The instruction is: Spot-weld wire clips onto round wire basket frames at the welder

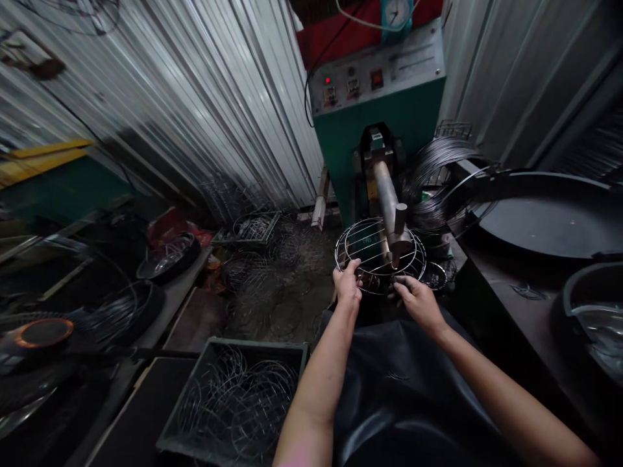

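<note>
Round wire rack: the round wire rack [366,245] sits right of the frame's centre, beyond my wrists and up the frame from them, with the machine's metal arm [388,194] reaching over it.
Left grip: my left grip [347,283] is closed on the rack's near rim at its lower left, thumb pointing up the frame, the wire pinched.
Right grip: my right grip [413,296] is at the rack's lower right edge, fingers bent toward the rim; I cannot tell whether they pinch the wire or a small piece.
Axis: the rack is round, so no long axis shows; its parallel wires run roughly left to right, rising slightly to the right.
Nearer hand: the blunt lower tip [395,256] of the arm stands just up the frame from my right fingertips, so the right is nearer to it than the left; contact between tip and wire is too dark to judge.
Lower middle: a green crate [260,343] holds tangled wire rings [238,402], left of my left forearm.
Right side: a coil of wire [438,175] lies beyond the rack, and a black pan [555,214] rests on the worktop [516,311].
</note>
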A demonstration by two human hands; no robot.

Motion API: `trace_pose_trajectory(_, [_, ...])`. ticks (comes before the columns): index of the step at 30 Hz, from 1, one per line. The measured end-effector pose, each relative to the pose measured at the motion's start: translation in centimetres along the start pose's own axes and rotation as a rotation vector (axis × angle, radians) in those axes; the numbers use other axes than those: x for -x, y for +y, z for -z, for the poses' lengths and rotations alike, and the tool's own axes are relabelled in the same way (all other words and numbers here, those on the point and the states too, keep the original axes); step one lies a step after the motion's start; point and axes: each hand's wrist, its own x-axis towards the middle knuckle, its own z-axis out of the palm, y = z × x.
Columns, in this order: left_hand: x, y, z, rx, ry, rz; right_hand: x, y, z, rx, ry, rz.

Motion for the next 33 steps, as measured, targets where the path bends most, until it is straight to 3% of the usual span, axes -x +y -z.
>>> trace_pose_trajectory(17, [-0.2,-0.9,-0.5,0.038,0.046,0.100,-0.4,0.5,0.5,-0.011,-0.005,0.056])
trace_pose_trajectory(33, [0.2,-1.2,-0.7,0.008,0.063,0.086,-0.8,-0.1,0.3,-0.052,-0.011,0.005])
